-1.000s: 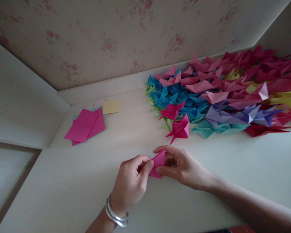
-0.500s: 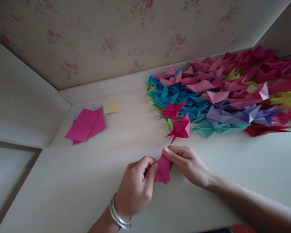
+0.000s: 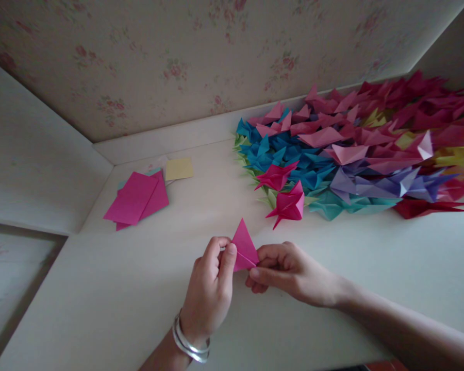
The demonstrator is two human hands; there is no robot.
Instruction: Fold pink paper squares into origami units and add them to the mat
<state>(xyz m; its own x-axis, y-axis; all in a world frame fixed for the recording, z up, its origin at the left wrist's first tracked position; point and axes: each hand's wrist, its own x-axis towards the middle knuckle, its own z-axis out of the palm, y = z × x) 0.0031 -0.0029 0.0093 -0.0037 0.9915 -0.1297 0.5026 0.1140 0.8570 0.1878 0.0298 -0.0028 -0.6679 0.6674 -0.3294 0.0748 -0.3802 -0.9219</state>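
A folded pink origami paper (image 3: 244, 247) is held up over the white tabletop, one corner pointing away from me. My left hand (image 3: 212, 281), with silver bangles at the wrist, pinches its left edge between thumb and fingers. At its lower right corner, my right hand (image 3: 286, 273) grips the paper between thumb and forefinger. Just beyond lie two finished pink paper cranes (image 3: 290, 203), beside a large heap of folded cranes (image 3: 317, 136) in blue, pink, purple, teal, red and yellow.
Square pink sheets (image 3: 133, 198) lie stacked at the left, with a small yellow sheet (image 3: 180, 168) next to them. A floral-papered wall (image 3: 178, 67) rises behind the white tabletop (image 3: 112, 299). A white panel (image 3: 34, 149) stands at the left.
The pink paper has turned so that a point faces away, and it has shifted a little left. My right hand has moved from its top corner to its lower right corner.
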